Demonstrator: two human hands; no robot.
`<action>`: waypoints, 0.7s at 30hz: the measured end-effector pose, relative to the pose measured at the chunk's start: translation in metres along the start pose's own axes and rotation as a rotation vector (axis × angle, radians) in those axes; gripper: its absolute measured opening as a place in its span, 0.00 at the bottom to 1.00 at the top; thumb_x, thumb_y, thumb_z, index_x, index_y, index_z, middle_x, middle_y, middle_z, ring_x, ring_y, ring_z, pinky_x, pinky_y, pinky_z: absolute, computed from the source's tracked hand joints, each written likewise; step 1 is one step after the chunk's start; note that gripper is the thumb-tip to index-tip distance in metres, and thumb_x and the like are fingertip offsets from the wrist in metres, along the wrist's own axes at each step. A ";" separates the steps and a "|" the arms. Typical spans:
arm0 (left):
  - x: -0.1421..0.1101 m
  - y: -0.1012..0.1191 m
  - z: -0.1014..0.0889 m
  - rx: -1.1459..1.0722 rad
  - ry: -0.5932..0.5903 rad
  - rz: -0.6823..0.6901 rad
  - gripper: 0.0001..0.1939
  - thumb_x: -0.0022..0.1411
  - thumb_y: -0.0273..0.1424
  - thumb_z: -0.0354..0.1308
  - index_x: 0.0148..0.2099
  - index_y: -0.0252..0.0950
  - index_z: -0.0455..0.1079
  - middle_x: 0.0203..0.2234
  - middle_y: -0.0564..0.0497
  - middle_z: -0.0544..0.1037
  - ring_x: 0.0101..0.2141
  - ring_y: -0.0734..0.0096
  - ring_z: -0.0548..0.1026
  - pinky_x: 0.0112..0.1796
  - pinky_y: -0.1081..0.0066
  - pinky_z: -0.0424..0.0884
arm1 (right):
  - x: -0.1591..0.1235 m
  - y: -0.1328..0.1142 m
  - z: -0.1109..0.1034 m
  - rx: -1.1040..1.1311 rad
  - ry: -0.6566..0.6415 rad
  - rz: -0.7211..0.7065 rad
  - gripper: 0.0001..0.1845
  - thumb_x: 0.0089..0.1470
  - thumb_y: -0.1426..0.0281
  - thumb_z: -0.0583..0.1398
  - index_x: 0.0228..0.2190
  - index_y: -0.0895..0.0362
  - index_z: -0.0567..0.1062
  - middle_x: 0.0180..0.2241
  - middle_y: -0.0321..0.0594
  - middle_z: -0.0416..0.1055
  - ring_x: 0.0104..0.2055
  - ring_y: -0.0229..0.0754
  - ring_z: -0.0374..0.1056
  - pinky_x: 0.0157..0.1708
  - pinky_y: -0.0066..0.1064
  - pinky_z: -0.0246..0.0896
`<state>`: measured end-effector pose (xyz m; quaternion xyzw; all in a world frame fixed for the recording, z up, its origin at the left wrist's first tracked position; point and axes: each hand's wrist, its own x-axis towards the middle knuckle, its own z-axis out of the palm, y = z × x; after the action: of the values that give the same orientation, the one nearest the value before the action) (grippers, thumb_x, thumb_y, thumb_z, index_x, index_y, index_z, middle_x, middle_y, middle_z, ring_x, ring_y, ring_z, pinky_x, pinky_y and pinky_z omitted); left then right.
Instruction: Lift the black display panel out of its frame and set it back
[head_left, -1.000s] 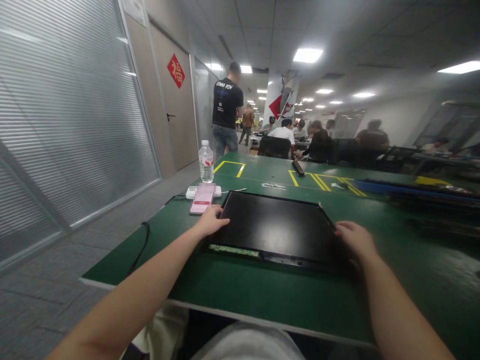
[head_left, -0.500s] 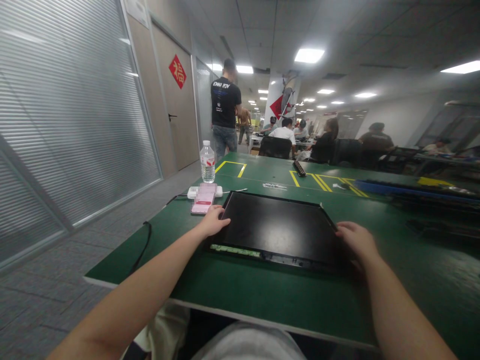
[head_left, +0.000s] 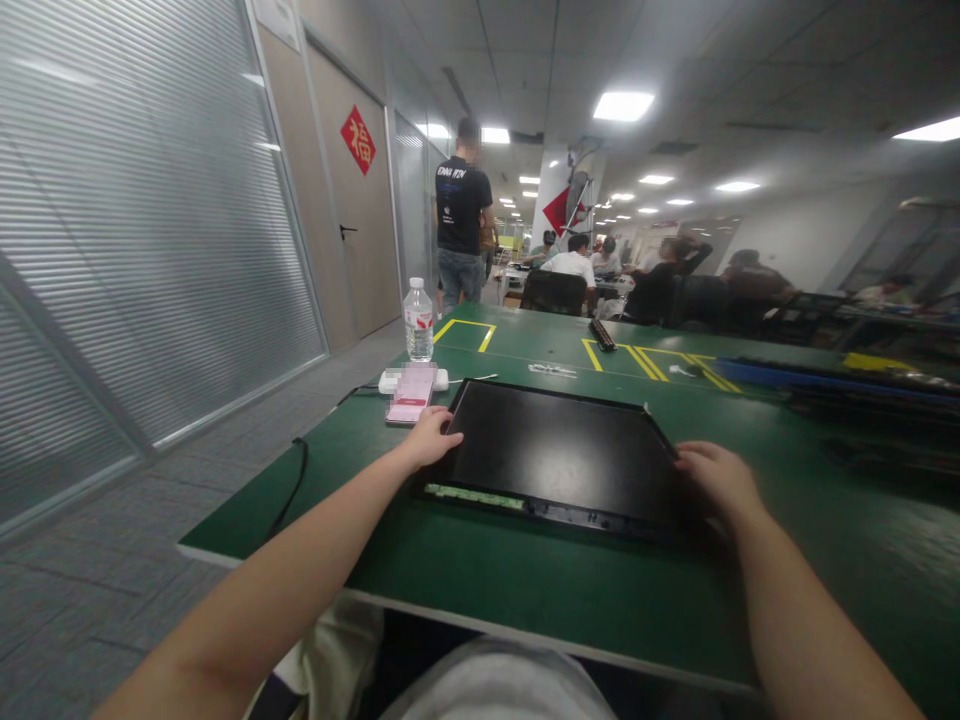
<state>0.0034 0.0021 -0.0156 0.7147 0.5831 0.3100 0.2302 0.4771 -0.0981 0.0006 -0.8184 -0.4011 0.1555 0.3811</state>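
Fingers (head_left: 454, 438) of left hand (head_left: 426, 440) and right hand (head_left: 721, 482) grasp opposite edges of a black screen panel (head_left: 562, 445) on a green counter (head_left: 540, 590), phone (head_left: 411, 402) near the left.

The screen (head_left: 562, 445) is black, its near left strip (head_left: 474, 496) green. The table (head_left: 525, 570) is green with yellow lines (head_left: 488, 338) far off. The left phone (head_left: 412, 396) is pink.

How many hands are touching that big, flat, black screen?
2. The bare left hand touches the left edge of the flat, black, rectangular screen; the bare right hand touches its right edge. No third hand shows there.
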 end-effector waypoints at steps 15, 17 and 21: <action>0.004 -0.006 0.000 -0.028 -0.010 0.014 0.20 0.49 0.33 0.64 0.47 0.37 0.76 0.56 0.42 0.69 0.60 0.50 0.68 0.63 0.57 0.62 | -0.003 -0.005 -0.003 -0.033 -0.009 0.030 0.18 0.41 0.66 0.62 0.37 0.54 0.82 0.31 0.43 0.80 0.35 0.49 0.73 0.34 0.36 0.62; 0.002 -0.004 -0.001 -0.012 -0.019 0.030 0.22 0.50 0.33 0.64 0.49 0.37 0.76 0.56 0.42 0.69 0.60 0.50 0.68 0.63 0.58 0.62 | -0.003 -0.005 -0.003 -0.049 -0.006 0.019 0.18 0.41 0.66 0.62 0.37 0.54 0.82 0.30 0.43 0.80 0.36 0.49 0.73 0.35 0.36 0.63; -0.006 0.004 -0.006 0.065 -0.064 0.125 0.29 0.52 0.36 0.65 0.56 0.34 0.73 0.59 0.38 0.66 0.62 0.47 0.65 0.64 0.56 0.59 | -0.002 -0.003 -0.001 -0.081 0.026 -0.034 0.15 0.42 0.66 0.62 0.34 0.54 0.82 0.30 0.42 0.79 0.36 0.49 0.73 0.38 0.36 0.64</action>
<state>0.0014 -0.0046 -0.0094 0.7663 0.5394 0.2819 0.2058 0.4748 -0.0988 0.0040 -0.8282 -0.4158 0.1221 0.3554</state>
